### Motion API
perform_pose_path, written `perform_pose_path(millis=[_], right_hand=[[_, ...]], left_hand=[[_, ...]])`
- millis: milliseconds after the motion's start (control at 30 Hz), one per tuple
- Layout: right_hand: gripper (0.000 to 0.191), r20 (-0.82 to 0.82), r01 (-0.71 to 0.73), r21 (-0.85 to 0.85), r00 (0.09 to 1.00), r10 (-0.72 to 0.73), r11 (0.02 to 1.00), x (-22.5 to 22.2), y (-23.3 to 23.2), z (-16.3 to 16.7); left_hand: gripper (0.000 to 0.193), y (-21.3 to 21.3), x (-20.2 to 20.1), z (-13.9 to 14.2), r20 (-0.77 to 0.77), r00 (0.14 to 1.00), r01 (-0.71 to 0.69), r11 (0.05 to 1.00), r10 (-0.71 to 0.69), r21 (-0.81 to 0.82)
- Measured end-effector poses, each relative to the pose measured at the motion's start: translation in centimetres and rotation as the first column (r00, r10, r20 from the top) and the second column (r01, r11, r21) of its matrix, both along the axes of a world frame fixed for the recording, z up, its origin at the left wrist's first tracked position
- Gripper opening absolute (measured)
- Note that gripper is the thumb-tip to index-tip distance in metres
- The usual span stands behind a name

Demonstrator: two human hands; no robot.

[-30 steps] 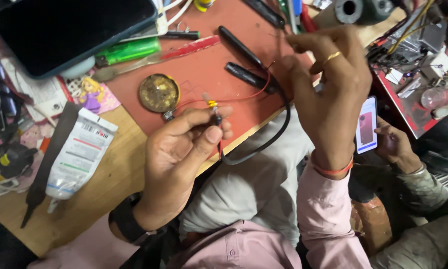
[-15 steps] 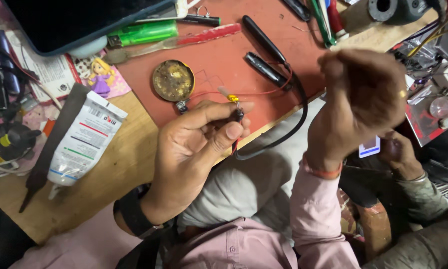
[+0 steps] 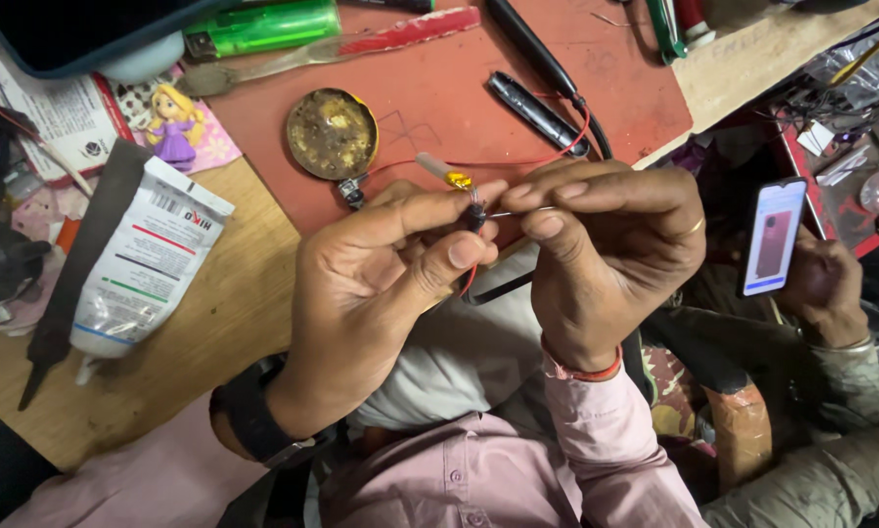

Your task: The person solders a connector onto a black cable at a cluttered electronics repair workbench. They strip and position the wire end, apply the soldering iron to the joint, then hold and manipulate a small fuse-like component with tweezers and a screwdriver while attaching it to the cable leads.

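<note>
Above the surface [image 3: 214,323], the left hand [image 3: 371,293] is pinching a small dark component [image 3: 475,217] while the right hand [image 3: 606,254], at its three o'clock, is gripping a thin bare wire [image 3: 522,211], apparently joining them, needing steady fingertip alignment.

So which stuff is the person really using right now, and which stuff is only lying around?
In use:
- left hand, pinching a small dark part
- right hand, pulling a thin wire
- red wire running to that part

Lying about:
- green lighter
- round tin
- white tube
- doll sticker
- phone in another person's hand
</note>
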State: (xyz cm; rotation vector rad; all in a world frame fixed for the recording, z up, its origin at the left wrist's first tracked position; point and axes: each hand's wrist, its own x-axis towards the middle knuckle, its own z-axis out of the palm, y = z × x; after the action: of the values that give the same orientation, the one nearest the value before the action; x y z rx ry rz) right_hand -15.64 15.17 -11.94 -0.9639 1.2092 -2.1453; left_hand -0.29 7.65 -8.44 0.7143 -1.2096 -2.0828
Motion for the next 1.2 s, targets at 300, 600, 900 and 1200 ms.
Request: perform_pose_path(millis=[300, 600, 900, 1200], right_hand=[[0.022, -0.016, -0.029, 0.026, 0.999, 0.029, 0.999, -0.2, -0.5, 1.1], [0.016, -0.222, -0.106, 0.208, 0.963, 0.153, 0.972, -1.7, -0.6, 4.4], [0.025, -0.724, 0.027, -0.098, 0.684, -0.09, 0.995, -1.1, -2.1, 4.1], [0.013, -0.147, 0.059, -0.038, 0.987, -0.064, 0.998, 0.1, -1.4, 0.8]], left_hand=[[0.033, 0.0, 0.1, -0.2, 0.009, 1.0, 0.003, 1.0, -0.003, 0.018], [0.03, 0.3, 0.3, -1.0, -0.013, 1.0, 0.004, 1.0, -0.004, -0.017], [0.029, 0.1, 0.0, -0.2, -0.031, 0.999, -0.032, 0.989, 0.037, 0.144], [0.031, 0.0, 0.3, -0.1, -0.017, 0.999, 0.035, 0.999, -0.034, 0.036]])
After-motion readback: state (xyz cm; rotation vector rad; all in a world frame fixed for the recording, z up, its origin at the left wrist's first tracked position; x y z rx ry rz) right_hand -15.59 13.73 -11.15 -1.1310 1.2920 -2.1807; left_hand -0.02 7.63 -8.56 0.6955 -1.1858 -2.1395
